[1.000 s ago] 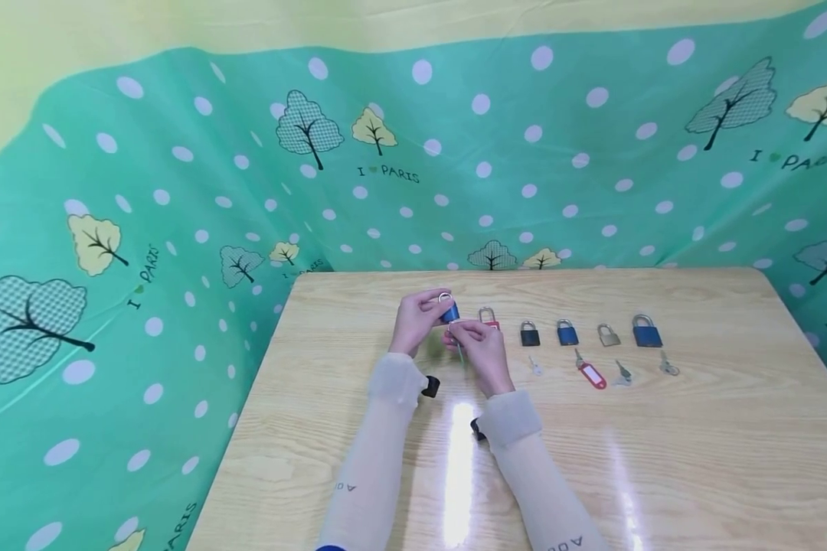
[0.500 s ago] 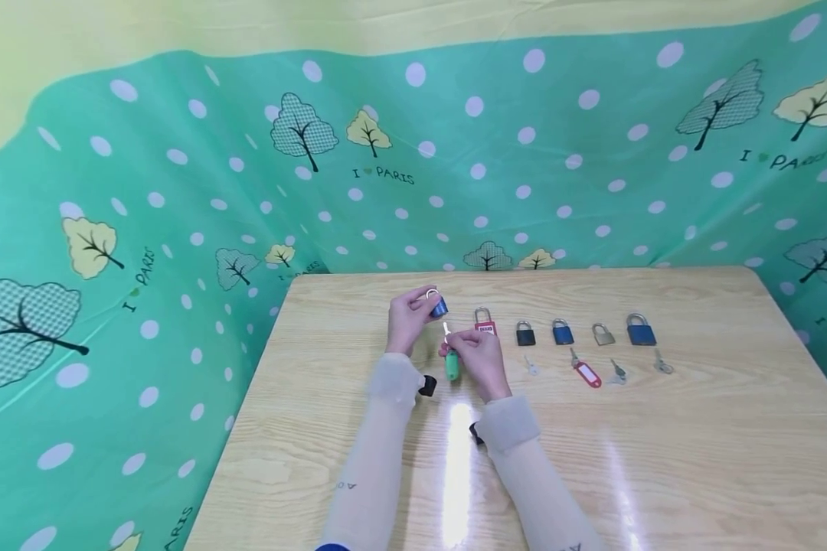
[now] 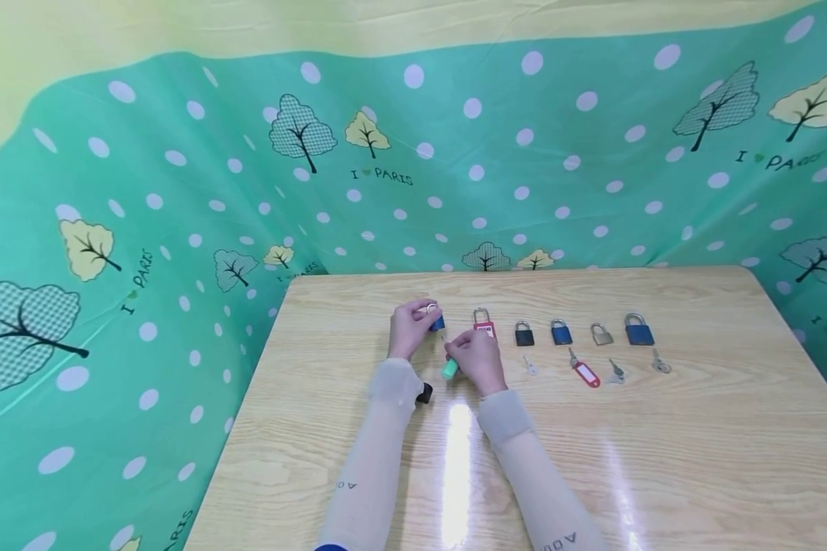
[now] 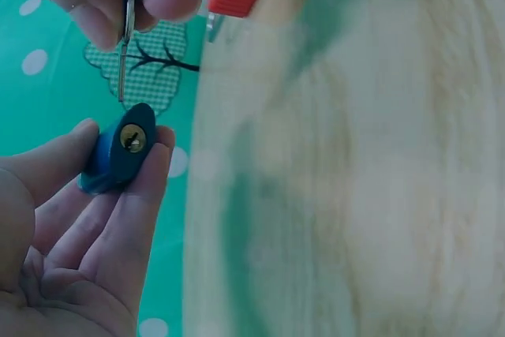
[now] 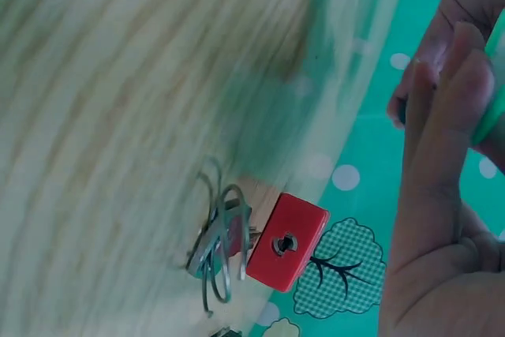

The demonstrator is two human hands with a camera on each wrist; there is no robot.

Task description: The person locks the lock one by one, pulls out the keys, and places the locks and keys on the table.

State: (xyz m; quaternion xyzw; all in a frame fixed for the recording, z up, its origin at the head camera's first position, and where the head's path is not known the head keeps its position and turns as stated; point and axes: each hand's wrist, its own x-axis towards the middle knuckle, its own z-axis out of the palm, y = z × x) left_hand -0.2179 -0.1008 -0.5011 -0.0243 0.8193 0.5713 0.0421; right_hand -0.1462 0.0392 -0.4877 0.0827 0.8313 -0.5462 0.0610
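Observation:
My left hand (image 3: 408, 329) pinches a small blue padlock (image 3: 437, 321) between thumb and fingers, above the back left of the table. Its brass keyhole face (image 4: 132, 139) shows in the left wrist view. Close to it, my right hand (image 3: 478, 361) pinches a silver key (image 4: 122, 73), its blade pointing at the padlock. The key tip is just short of the keyhole, with a small gap between them. A green key tag (image 3: 449, 369) hangs below the right fingers; only its edge shows in the right wrist view.
A red padlock (image 3: 484, 329) lies just right of my hands. Further right are black (image 3: 524, 335), blue (image 3: 561, 334), silvery (image 3: 602, 335) and larger blue (image 3: 639, 333) padlocks. Several keys lie in front, one with a red tag (image 3: 586, 374). A patterned curtain (image 3: 413, 191) hangs behind the table.
The hands first drew apart, the padlock moving left and the key coming into sight. Since then the left hand has lowered and turned the padlock, and the green tag has swung to a slant.

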